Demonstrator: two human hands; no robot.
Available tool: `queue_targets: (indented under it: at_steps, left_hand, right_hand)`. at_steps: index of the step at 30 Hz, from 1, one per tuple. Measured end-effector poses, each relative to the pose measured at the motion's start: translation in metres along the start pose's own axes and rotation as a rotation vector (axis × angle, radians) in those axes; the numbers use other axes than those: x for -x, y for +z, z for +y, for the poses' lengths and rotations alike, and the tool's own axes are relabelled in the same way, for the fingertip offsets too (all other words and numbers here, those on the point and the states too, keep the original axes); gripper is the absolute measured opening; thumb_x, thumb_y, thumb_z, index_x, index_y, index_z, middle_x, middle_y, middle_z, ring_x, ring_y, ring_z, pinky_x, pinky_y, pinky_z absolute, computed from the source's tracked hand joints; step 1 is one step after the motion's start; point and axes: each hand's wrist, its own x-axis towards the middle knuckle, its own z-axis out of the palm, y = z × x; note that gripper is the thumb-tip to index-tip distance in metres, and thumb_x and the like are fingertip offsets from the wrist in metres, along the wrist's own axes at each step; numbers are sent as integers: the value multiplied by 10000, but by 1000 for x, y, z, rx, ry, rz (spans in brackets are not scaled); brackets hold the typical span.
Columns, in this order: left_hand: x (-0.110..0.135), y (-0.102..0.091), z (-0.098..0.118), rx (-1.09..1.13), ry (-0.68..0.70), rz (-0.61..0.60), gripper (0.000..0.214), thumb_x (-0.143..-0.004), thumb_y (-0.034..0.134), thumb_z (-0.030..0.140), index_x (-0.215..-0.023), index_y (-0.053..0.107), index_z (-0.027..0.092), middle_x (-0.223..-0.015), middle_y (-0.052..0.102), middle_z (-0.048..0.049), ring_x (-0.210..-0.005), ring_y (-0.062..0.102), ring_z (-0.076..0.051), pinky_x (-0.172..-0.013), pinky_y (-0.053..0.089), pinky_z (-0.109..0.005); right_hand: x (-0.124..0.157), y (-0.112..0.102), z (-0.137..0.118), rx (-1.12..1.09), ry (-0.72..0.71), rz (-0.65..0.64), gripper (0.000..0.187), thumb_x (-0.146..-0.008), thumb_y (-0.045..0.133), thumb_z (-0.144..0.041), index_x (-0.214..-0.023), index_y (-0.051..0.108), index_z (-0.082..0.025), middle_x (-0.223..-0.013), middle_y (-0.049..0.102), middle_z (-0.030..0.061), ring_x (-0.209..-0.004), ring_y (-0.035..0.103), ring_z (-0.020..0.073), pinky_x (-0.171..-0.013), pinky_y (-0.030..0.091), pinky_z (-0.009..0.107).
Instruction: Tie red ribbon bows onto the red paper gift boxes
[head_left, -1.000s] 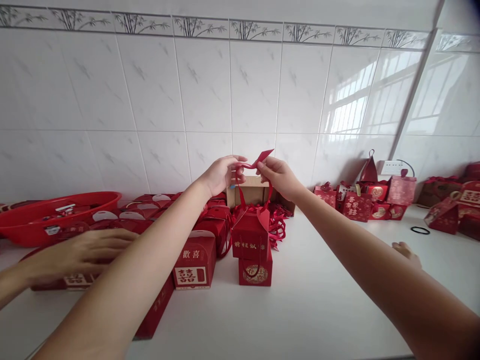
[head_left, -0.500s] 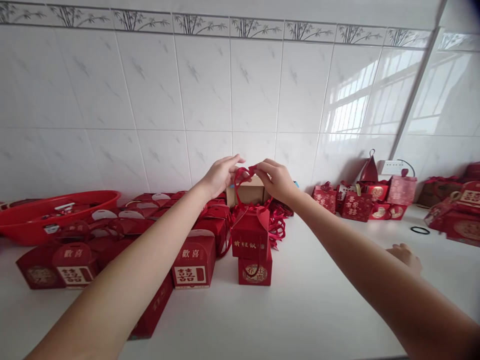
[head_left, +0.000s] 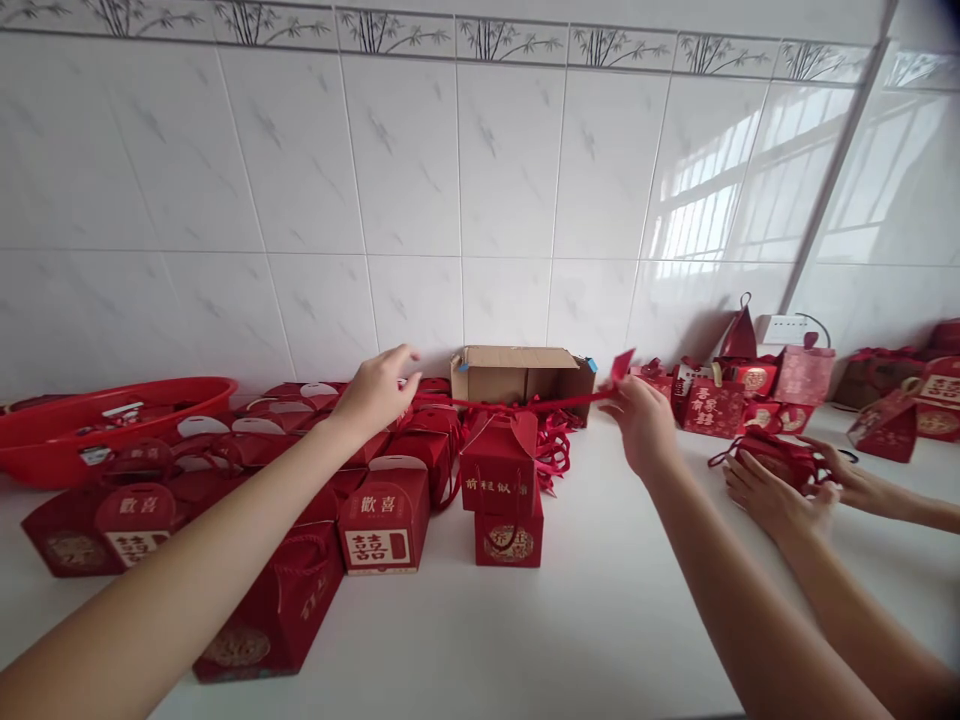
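A red gift box [head_left: 499, 455] with gold lettering stands on top of another red box [head_left: 510, 548] in front of me. From the upper box's top, a red ribbon [head_left: 555, 403] stretches out to both sides, nearly level. My right hand [head_left: 643, 420] pinches its right end, and a short tail sticks up above the fingers. On the left, my left hand [head_left: 379, 395] is at the other end of the ribbon, fingers curled with index and thumb loosely raised. Its grip is partly hidden.
Several red boxes [head_left: 382, 515] fill the left side, before a red basin [head_left: 217, 392]. An open cardboard box [head_left: 517, 358] stands against the tiled wall. At right, another person's hands [head_left: 772, 495] hold a red box [head_left: 780, 455]; more finished boxes [head_left: 712, 405] stand behind.
My hands have moved apart from above the box, drawing the ribbon's loops out into a straight line. On the right, another person's two hands have come in with a red box.
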Motion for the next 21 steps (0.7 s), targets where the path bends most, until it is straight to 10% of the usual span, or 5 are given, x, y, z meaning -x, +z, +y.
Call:
queue_targets:
  at_steps: [7, 11, 14, 17, 21]
  left_hand:
    - [45, 15, -18, -23, 16, -198, 134, -757, 502, 219, -823, 618, 230, -895, 595, -63, -845, 571, -248, -767, 433, -346]
    - [42, 27, 4, 169, -110, -144, 150, -770, 541, 319, -850, 625, 223, -1002, 566, -69, -984, 548, -248, -876, 428, -369]
    - [36, 34, 23, 470, -250, -266, 208, -774, 566, 391, -877, 608, 216, -1047, 594, -62, -1009, 555, -238, -884, 434, -365]
    - [33, 39, 40, 675, -340, -377, 280, -752, 603, 448, -895, 592, 207, -1020, 617, -56, -1014, 561, -236, -902, 428, -367]
    - [35, 43, 52, 777, -422, -442, 382, -703, 656, 478, -940, 551, 198, -1012, 601, -58, -987, 570, -231, -858, 448, -352]
  right_hand:
    - [11, -41, 30, 308, 137, 82, 214, -644, 597, -368, -725, 608, -170, -820, 627, 112, -895, 594, 312, -717, 484, 416]
    - [11, -21, 17, 544, -168, 215, 447, -710, 584, -385, -1088, 581, -147, -1257, 492, 182, -1246, 380, 339, -979, 347, 464]
    - [16, 3, 4, 638, -348, -66, 339, -826, 488, -410, -1041, 608, -178, -1131, 590, 134, -1098, 527, 276, -906, 411, 404]
    - [24, 25, -1, 612, -145, -364, 331, -860, 464, -500, -882, 608, -203, -872, 659, 68, -827, 614, 223, -720, 464, 343]
    - [29, 41, 5, 610, 6, -457, 387, -780, 560, -586, -815, 537, -201, -779, 621, 29, -710, 583, 188, -602, 439, 295]
